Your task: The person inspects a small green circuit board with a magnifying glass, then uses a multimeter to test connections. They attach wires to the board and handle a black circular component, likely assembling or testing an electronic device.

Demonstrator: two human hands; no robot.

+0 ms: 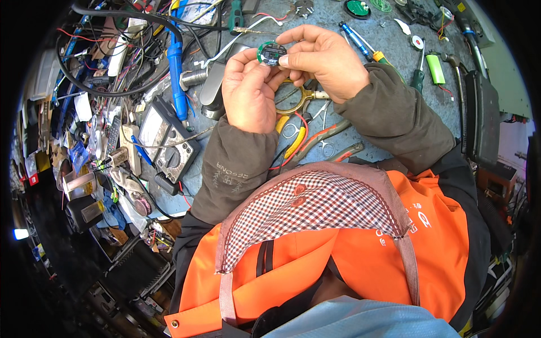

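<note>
Both hands were raised over the grey workbench (394,62), meeting on one small round green circuit board (272,54); the left hand (249,90) pinched the board's left rim between thumb and curled fingers, closed narrowly on it; the right hand (323,56) gripped the right rim, thumb and forefinger folded tight against the edge; the board sat between the two sets of fingertips, clear of the bench, its dark centre facing the camera.

Directly beneath the hands lay a brass-rimmed magnifying glass (296,101), partly hidden by the wrists; nearer the body lay yellow-handled pliers (293,141), small scissors (324,143) and red-handled cutters (344,152), close together, the exact overlaps hard to tell.

To the left of the left forearm an analogue multimeter (169,141) lay tilted on the bench, with a blue soldering iron (177,73) just above it amid tangled cables; to the right, a blue-handled screwdriver (355,40) lay just beside the right hand; farther right sat a green battery (435,69), well apart from both hands; a second round green board (357,8) rested at the top edge.
</note>
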